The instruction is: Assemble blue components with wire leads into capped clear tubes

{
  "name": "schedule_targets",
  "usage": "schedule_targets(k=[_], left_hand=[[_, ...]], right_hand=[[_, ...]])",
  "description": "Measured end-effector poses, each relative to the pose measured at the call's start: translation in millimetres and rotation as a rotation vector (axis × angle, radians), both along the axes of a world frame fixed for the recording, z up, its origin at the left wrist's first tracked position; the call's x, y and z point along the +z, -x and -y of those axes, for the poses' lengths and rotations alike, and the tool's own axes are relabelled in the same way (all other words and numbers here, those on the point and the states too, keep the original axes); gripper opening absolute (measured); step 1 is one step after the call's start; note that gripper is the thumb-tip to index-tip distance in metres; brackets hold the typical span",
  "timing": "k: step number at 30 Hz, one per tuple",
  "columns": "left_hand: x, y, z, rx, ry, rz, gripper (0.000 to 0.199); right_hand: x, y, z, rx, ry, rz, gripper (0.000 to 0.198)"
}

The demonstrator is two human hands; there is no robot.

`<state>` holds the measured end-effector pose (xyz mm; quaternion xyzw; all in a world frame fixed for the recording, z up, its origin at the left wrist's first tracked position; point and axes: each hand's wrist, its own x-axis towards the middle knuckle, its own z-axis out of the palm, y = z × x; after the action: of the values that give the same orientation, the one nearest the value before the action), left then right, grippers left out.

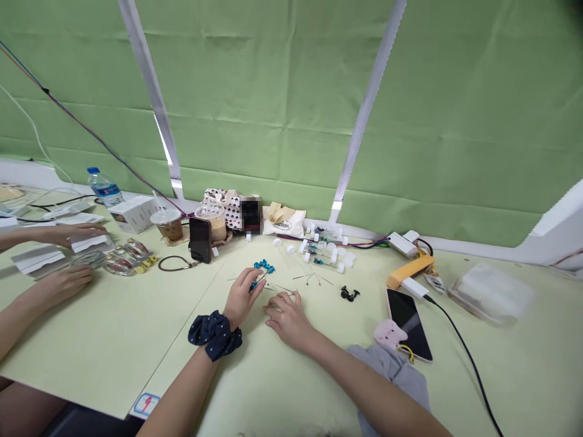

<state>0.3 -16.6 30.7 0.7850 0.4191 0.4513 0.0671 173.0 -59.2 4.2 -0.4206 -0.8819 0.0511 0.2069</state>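
left hand [245, 300] is pinching a small blue piece [253, 284], grip narrow, just nearside of the blue cluster [264, 266] on the table [259, 388]; it's probably feeling light, stiff, kinda slippery, so I'd be gripping its sides; it's looking glossy; right hand [290, 320] is curling by thin rods [301, 277], can't tell if it's holding any

A bare stretch of pale tabletop [118, 328] leaves room between a co-worker's nearer hand [68, 284] and the person's left hand [241, 297], and another open patch lies between the person's forearms. Just ahead, blue pieces [264, 265] and thin rods [314, 277] crowd the fingertips, with capped clear tubes [324, 255] in the way farther back. On the right, small black pieces [350, 294], a flat phone [412, 325] and a trailing black cable [465, 346] obstruct sideways passage.
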Motion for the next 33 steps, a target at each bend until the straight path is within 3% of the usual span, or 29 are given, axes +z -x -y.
schedule_targets(k=[10, 16, 27, 33], left_hand=[[-8.9, -2, -2, 0.010, 0.005, -0.022, 0.037], [-10.8, -3, -2, 0.006, 0.005, -0.046, 0.032], [-11.4, -3, -3, -0.103, 0.062, -0.178, 0.030], [-13.6, -4, -4, -0.085, 0.051, -0.203, 0.032]], right_hand=[[-13, 4, -3, -0.013, -0.010, -0.013, 0.019], [-15, 5, -4, -0.001, 0.038, 0.060, 0.005], [0, -1, 7, 0.125, 0.057, 0.189, 0.008], [6, -6, 12, 0.133, 0.248, 0.041, 0.011]])
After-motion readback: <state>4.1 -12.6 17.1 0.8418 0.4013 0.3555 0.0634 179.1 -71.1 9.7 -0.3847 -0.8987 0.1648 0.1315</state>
